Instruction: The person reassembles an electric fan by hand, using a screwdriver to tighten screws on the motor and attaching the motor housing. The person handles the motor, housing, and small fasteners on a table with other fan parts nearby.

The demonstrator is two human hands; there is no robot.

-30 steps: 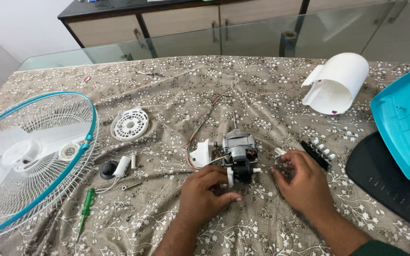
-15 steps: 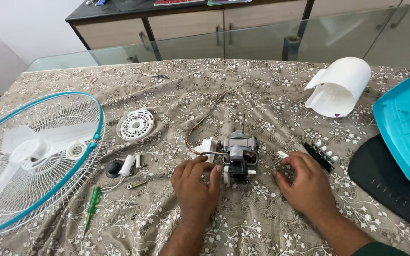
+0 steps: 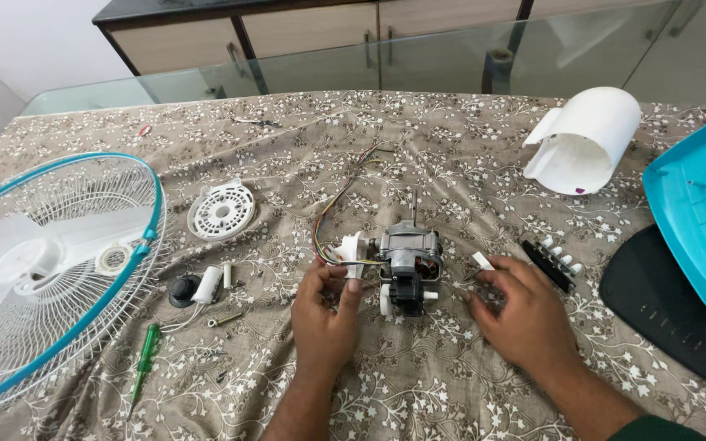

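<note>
Surface: floral cloth (image 3: 451,163).
Left hand (image 3: 324,314): we pinch the white part (image 3: 351,251) beside the motor (image 3: 408,257).
Right hand (image 3: 525,314): our fingers curl; what they grip is hidden.

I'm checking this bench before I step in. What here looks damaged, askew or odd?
Nothing looks broken or spilled. The fan motor lies bare on the cloth, coloured wires trailing loose; the left hand pinches its white plastic piece. Small parts lie scattered beside the fan guard.

My left hand (image 3: 323,314) covers part of the white plastic piece (image 3: 350,251); the fan guard (image 3: 59,269) and teal cover (image 3: 700,204) run off my view's edges.
</note>
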